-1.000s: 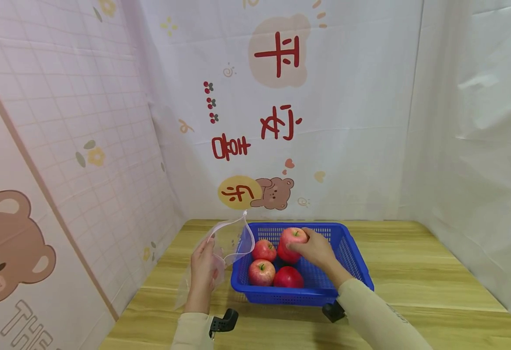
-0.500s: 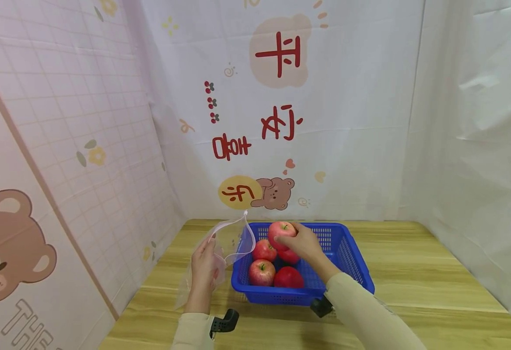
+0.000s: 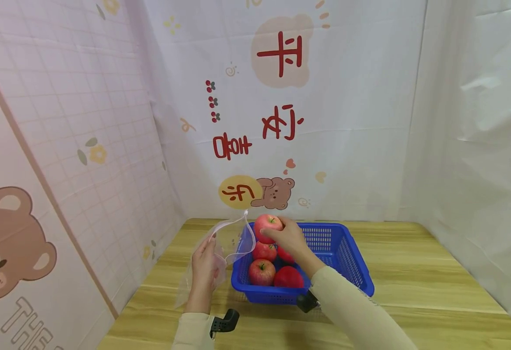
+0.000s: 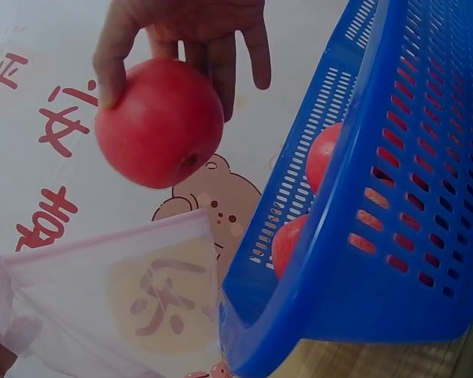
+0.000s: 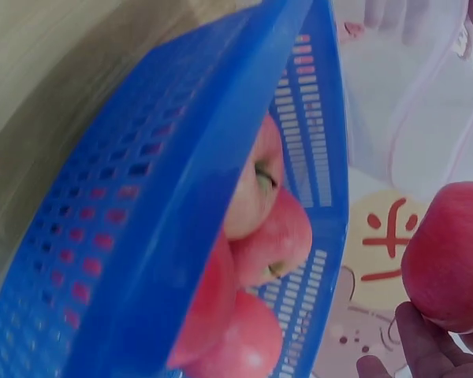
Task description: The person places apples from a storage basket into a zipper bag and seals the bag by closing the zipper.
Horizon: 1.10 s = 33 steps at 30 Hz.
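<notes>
My right hand [image 3: 283, 236] grips a red apple [image 3: 267, 226] lifted above the left rim of the blue basket [image 3: 351, 265], close to the mouth of a clear zip bag [image 3: 233, 240]. In the left wrist view the apple [image 4: 159, 122] hangs from the fingers [image 4: 221, 55] just above the bag's open top [image 4: 110, 299]. My left hand [image 3: 205, 272] holds the bag upright by its side, left of the basket. Several red apples [image 3: 262, 272] lie in the basket. In the right wrist view the held apple [image 5: 449, 256] shows at the right edge, beside the basket wall [image 5: 221, 181].
The basket stands on a wooden table [image 3: 413, 272] enclosed by printed fabric walls [image 3: 85, 146] on the left, back and right. Bare tabletop lies right of the basket. A black wrist mount [image 3: 225, 321] sits at my left forearm.
My right hand lifted the apple out of the basket and carried it up and to the left, toward the bag's mouth. The left hand and bag stayed put.
</notes>
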### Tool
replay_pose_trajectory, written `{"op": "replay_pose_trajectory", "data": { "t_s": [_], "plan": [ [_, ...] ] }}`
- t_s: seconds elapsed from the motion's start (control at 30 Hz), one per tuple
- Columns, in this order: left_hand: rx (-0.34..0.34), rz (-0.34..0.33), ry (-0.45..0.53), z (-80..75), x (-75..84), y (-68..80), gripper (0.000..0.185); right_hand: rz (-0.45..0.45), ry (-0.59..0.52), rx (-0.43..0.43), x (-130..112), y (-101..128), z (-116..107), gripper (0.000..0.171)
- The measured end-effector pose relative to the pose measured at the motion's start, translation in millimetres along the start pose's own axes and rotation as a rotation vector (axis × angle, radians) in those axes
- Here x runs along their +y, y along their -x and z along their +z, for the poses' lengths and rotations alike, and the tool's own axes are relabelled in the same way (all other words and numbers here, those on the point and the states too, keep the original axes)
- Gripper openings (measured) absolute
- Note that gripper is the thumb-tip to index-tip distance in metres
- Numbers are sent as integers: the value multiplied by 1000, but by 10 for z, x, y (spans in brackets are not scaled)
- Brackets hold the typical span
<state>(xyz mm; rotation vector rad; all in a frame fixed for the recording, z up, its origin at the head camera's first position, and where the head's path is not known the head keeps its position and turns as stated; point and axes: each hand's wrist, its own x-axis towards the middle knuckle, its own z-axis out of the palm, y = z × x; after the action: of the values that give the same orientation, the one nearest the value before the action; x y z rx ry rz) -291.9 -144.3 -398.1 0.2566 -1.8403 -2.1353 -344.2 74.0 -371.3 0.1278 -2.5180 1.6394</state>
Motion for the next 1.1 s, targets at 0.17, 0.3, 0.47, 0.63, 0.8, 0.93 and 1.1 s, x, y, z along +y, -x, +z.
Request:
{"op": "replay_pose_trajectory", "data": {
  "t_s": [0.17,0.3,0.47,0.63,0.8,0.93,1.1],
  "plan": [
    [17,-1,-11,2,-6,-8,45,20,-1,-19,-46,11,164,66],
    [38,-8,-30,6,5,-8,44,10,-21,-21,-111,24,259,68],
    [55,10,-35,21,20,-18,43,5,-15,-10,-171,19,337,70],
    [55,29,7,36,12,-39,40,-14,14,-12,-197,1,398,68],
    [34,16,28,39,7,-41,42,-30,32,-16,-227,14,459,67],
    [29,11,27,43,4,-39,41,-23,59,-18,-233,36,534,71],
    [38,10,27,44,6,-27,41,-31,74,-34,-209,40,608,74]
  ]
}}
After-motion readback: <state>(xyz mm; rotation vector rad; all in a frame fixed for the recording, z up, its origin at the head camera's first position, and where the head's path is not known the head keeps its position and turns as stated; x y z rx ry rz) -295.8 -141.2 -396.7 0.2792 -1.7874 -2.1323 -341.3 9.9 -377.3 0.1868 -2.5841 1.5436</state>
